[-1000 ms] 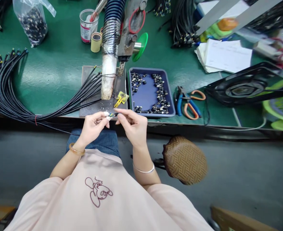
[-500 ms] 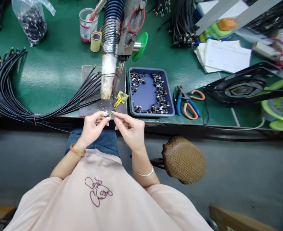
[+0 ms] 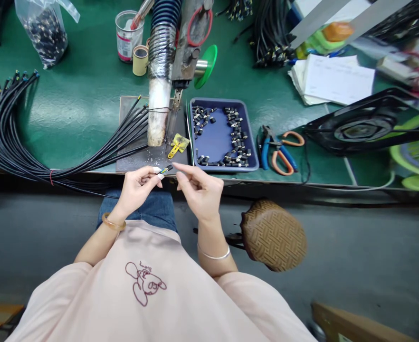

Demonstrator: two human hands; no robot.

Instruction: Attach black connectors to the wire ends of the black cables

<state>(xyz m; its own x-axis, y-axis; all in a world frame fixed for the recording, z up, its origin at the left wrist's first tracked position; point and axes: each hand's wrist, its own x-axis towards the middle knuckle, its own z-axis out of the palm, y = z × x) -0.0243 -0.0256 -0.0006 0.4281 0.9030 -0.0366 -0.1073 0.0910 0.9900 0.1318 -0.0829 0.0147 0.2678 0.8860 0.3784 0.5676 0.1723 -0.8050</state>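
Two bare hands meet at the bench's front edge, over the person's lap. The left hand has thumb and fingers pinched together on a cable end, its small coloured wires and dark tip poking out towards the right. The right hand is curled just beside that tip, index finger and thumb slightly apart; I can't tell whether they touch it or hold anything small. The cable end sits near the front edge of a dark plate, where a yellow piece lies below a wrapped hose. To the left, a bundle of black cables curves onto the plate; to the right, a blue tray holds small black connectors.
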